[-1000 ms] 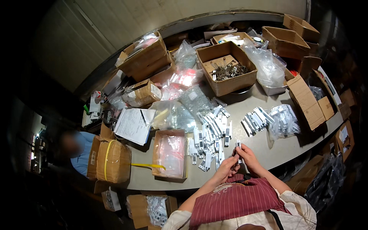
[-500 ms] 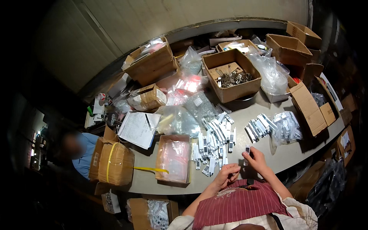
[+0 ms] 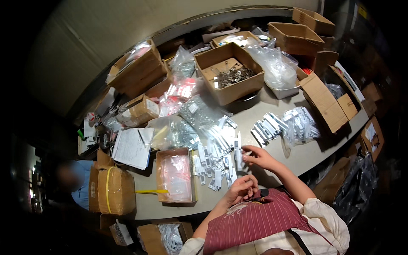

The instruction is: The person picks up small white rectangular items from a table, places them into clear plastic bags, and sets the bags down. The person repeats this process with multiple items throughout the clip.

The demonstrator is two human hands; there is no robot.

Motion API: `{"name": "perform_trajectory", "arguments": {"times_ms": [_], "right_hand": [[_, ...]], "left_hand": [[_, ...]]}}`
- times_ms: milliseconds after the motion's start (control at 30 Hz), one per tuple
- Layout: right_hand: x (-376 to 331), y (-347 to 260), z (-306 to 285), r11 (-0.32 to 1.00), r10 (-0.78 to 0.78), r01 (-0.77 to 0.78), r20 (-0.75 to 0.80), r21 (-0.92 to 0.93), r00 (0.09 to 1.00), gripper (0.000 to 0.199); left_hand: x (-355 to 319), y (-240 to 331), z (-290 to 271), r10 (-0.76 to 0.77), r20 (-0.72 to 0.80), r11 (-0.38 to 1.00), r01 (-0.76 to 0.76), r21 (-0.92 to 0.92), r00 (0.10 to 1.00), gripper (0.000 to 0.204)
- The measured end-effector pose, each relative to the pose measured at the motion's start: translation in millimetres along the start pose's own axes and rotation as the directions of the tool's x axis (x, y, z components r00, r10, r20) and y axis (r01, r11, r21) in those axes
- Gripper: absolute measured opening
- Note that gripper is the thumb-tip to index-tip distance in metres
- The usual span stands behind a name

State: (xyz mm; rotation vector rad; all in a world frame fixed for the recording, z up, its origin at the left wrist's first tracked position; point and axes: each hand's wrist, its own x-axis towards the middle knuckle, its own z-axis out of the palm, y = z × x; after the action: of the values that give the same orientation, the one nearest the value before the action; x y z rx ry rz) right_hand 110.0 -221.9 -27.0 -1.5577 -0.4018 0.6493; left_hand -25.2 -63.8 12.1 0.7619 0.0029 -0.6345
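Observation:
Small white-and-grey rectangular parts lie in a loose pile (image 3: 219, 148) on the table in front of me. At the pile's right edge is my right hand (image 3: 260, 158), its thumb and forefinger apart and their tips beside a narrow white part (image 3: 239, 158). My left hand (image 3: 242, 188) is curled closed close to my apron, nearer to me than the pile; whatever may be inside its fingers is hidden. Further right lie a neater row of similar parts (image 3: 268, 128) and a clear plastic bag (image 3: 301, 125) filled with them.
A shallow carton (image 3: 193, 197) with pink-tinted plastic bags stands left of the pile. Behind it are a notepad (image 3: 129, 148) and a box of metal pieces (image 3: 229, 95). An open carton (image 3: 325, 104) stands right; a taped box (image 3: 117, 191) is left, near another person in blue (image 3: 81, 191).
My right hand has moved left and forward to the pile, with the white part it held near my body. My left hand stays curled. The whole view has shifted.

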Motion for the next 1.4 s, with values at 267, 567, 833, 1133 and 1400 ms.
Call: {"name": "perform_trajectory", "arguments": {"times_ms": [267,567,833,1133,1400], "right_hand": [[15.8,-22.8,-42.3,0.441,-0.545,-0.103,-0.358,-0.891,0.758,0.034],[32.0,-10.7,-78.1,0.599,-0.398,-0.166,-0.471,-0.784,0.787,0.032],[0.5,-17.2,-78.5,0.998,-0.044,0.060,-0.482,0.017,0.875,0.042],[-72.6,-45.7,-7.5,0.896,0.198,-0.281,0.257,0.344,0.946,0.028],[-75.2,-24.8,2.7,0.804,0.258,-0.337,0.224,0.489,0.940,0.034]], "left_hand": [[6.0,-8.5,-13.9,0.067,-0.408,0.997,-0.043,0.068,0.910,0.030],[15.3,-12.5,-15.6,0.027,-0.492,0.995,0.022,0.093,0.870,0.023],[37.5,3.7,-11.9,0.232,-0.520,0.960,-0.106,0.260,0.822,0.026],[70.9,20.5,-11.4,0.407,-0.249,0.694,-0.120,0.710,0.879,0.030],[44.6,3.7,1.6,0.231,-0.304,0.946,-0.141,0.293,0.924,0.028]]}}
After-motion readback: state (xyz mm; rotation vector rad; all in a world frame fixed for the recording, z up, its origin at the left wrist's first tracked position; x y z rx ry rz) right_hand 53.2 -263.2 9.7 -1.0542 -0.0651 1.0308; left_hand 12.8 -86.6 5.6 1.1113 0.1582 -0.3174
